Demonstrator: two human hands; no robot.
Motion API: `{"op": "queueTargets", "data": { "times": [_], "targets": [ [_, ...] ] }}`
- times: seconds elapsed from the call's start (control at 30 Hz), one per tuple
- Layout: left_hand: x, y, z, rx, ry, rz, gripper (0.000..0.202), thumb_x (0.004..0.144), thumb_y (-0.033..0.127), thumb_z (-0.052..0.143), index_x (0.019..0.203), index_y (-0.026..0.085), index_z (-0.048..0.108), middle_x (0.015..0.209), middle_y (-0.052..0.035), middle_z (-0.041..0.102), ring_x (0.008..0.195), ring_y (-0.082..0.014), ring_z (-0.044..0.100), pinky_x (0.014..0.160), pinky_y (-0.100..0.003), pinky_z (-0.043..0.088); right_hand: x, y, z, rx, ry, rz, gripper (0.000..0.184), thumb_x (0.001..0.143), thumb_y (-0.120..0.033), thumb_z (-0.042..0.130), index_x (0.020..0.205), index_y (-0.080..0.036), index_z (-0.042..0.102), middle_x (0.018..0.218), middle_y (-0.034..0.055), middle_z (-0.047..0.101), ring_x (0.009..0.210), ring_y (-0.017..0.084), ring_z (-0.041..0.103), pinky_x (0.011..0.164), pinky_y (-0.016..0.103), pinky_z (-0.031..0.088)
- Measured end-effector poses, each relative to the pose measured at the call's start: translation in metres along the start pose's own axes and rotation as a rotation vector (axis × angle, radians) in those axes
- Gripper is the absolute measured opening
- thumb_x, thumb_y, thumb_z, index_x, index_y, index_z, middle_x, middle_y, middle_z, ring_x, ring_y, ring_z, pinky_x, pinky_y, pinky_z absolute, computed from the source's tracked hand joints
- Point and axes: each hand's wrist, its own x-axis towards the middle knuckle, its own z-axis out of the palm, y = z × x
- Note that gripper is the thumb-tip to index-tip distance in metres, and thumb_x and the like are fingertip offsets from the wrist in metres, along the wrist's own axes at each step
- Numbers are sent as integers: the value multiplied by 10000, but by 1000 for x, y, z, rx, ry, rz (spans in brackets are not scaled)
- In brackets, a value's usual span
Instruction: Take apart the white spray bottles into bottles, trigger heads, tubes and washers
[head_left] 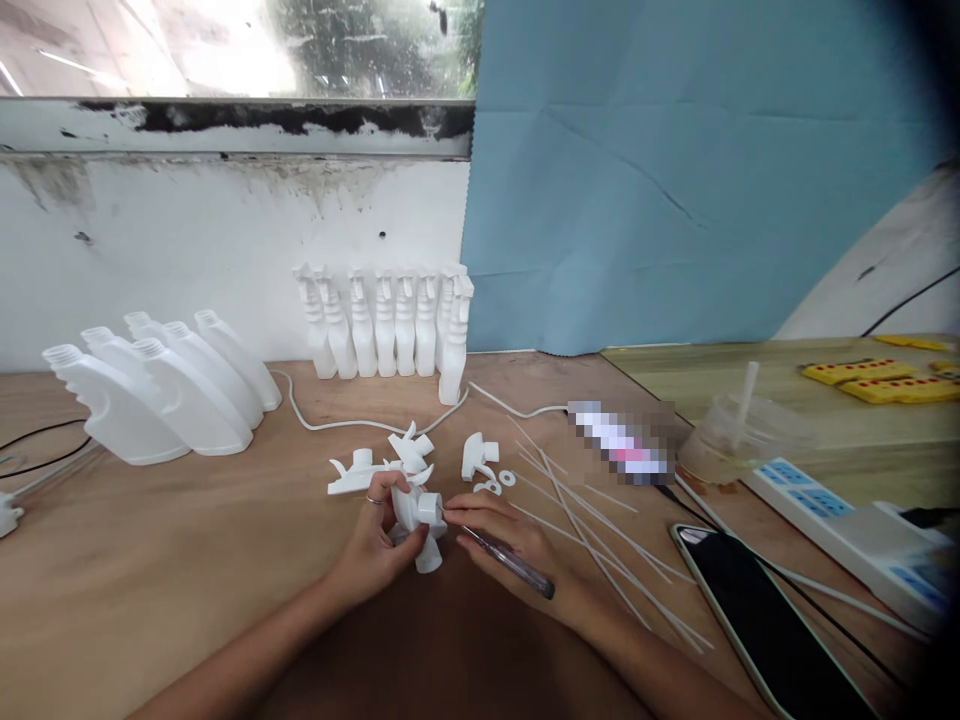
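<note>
My left hand (381, 540) clamps a white plastic spray-trigger head (430, 508) over the brown table (187, 540), seemingly to steady it against the slim, dark-translucent-handled tool (525, 570) gripped in my right hand (529, 540). Thin white plastic tubes (587, 530) lie farther right, apparently for reach.

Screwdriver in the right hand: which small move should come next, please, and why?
Probably a gentle push on the screwdriver, since the right hand aims it at the white collar and the left hand grips the spray head.
</note>
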Motion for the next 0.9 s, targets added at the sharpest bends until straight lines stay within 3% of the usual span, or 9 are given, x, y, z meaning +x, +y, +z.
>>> {"op": "queueTargets", "data": {
  "times": [0.07, 0.27, 0.47, 0.63, 0.73, 0.9],
  "targets": [
    [-1, 1, -1, 3, -24, 17, 308, 883, 265, 560, 1021, 248, 285, 980, -20, 508, 829, -118, 527, 731, -244, 457, -1, 3, 2, 61, 27, 43, 228, 883, -172, 546, 1072, -223, 661, 1082, 77, 676, 983, 174, 648, 860, 316, 527],
    [-5, 5, -2, 39, -104, 29, 214, 931, 286, 484, 1028, 244, 298, 919, -13, 521, 765, -111, 531, 658, -219, 444, -7, 8, 13, 359, 79, 355, 178, 866, -296, 585, 1014, -216, 645, 1026, 75, 690, 867, 178, 675, 754, 293, 554],
    [-5, 2, -3, 14, -68, 6, 259, 922, 328, 498, 1042, 267, 276, 956, -17, 507, 834, -128, 520, 719, -250, 446, -6, 6, 19, 370, 134, 333, 117, 843, -307, 613, 901, -207, 625, 928, 50, 665, 859, 171, 646, 756, 291, 528],
    [-3, 5, -5, -40, -93, -6, 273, 928, 352, 471, 1051, 284, 237, 953, -12, 501, 813, -128, 521, 742, -285, 446, -4, 10, 19, 675, 137, 444, 156, 836, -345, 636, 861, -196, 598, 838, 36, 693, 715, 149, 656, 699, 306, 528],
    [-3, 6, -7, -51, -142, -16, 254, 928, 339, 457, 1036, 280, 234, 981, -11, 473, 818, -123, 512, 754, -288, 440, -3, 6, 19, 779, 74, 473, 168, 837, -346, 635, 817, -189, 579, 799, 37, 703, 706, 158, 661, 717, 336, 532],
    [-3, 0, -7, -62, -44, -21, 283, 892, 283, 486, 1045, 280, 248, 979, -2, 450, 815, -121, 468, 745, -270, 414, -5, -4, 20, 515, 59, 329, 77, 881, -282, 566, 883, -207, 585, 903, 46, 668, 828, 162, 656, 735, 311, 533]
  ]
}}
